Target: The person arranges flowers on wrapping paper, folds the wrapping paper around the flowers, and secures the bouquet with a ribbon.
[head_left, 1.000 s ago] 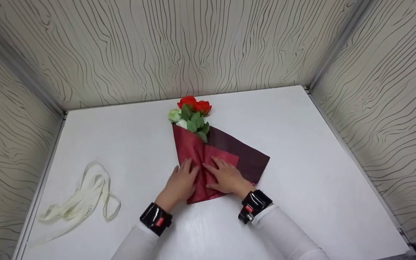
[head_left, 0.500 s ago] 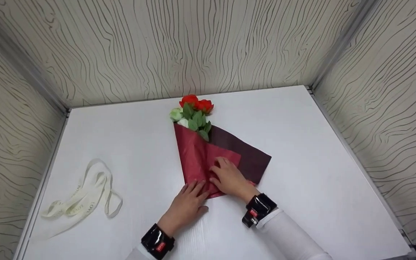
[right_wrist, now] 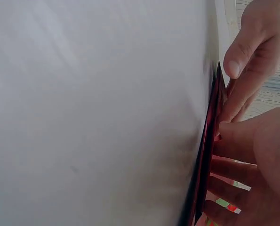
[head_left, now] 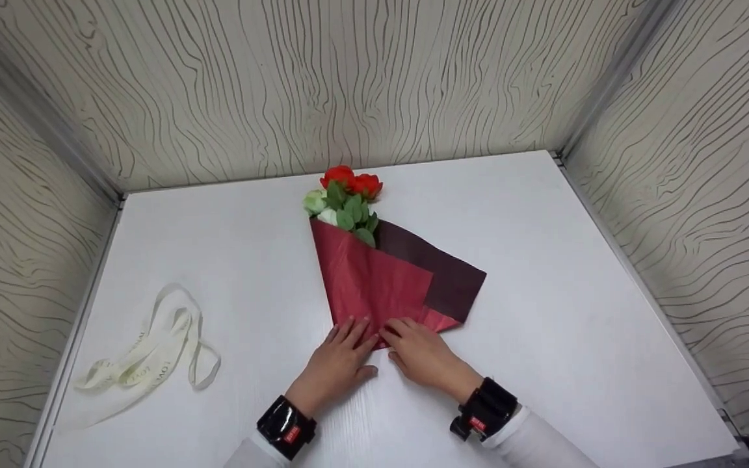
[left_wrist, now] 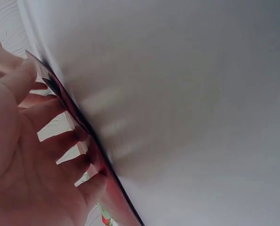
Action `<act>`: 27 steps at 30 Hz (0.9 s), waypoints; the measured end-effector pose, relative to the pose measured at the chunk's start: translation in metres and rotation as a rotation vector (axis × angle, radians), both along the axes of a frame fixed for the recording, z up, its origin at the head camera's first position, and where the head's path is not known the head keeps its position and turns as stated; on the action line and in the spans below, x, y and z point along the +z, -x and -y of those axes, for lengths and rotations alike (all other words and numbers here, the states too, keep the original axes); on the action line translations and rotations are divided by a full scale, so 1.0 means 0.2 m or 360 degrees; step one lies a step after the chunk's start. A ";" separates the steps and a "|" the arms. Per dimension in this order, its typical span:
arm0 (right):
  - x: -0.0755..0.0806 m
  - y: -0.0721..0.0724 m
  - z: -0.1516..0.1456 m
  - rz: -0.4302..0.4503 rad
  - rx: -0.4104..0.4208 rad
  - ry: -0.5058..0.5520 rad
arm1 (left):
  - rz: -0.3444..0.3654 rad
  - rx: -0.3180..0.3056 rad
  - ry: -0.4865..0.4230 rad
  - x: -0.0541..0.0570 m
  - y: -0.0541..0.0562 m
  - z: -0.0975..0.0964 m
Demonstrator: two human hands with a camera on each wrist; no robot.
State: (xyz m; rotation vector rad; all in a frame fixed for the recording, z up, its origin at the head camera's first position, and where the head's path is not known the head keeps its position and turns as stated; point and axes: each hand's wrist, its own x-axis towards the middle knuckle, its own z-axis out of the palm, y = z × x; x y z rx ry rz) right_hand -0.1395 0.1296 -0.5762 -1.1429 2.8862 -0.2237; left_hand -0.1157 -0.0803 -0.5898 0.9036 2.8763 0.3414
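Note:
A small bouquet lies on the white table (head_left: 576, 273), partly covered by dark red wrapping paper (head_left: 384, 279) with a deep maroon flap (head_left: 456, 283) spread to the right. Two red flowers (head_left: 337, 177), pale green and white blooms (head_left: 315, 202) and green leaves (head_left: 354, 209) stick out of its top. My left hand (head_left: 341, 364) rests its spread fingertips on the paper's narrow lower end. Beside it, the fingertips of my right hand (head_left: 425, 357) press on the same end. Both wrist views show fingers (left_wrist: 41, 113) fairly straight against the paper, seen edge-on. The stems are hidden.
A cream ribbon (head_left: 170, 370) printed with letters lies in loose loops on the left of the table. Wood-grain patterned panels (head_left: 348, 84) enclose the table at the back and both sides.
My left hand has slid down the wrapping paper to its lower end and stayed there. Then my right hand has moved down and back from the paper's middle to join it.

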 end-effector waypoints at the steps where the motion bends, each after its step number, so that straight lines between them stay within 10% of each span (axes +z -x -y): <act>1: 0.00 0.00 -0.01 0.0011 -0.0008 0.0000 | 0.0004 0.0004 -0.0015 0.00 0.01 0.00; 18: 0.00 -0.04 -0.10 -0.0008 -0.0237 0.0190 | -0.0026 -0.0019 -0.0045 0.03 -0.03 -0.03; 27: 0.05 -0.14 -0.17 -0.0126 -0.0707 0.0250 | -0.0090 0.0012 -0.0045 0.01 -0.01 -0.04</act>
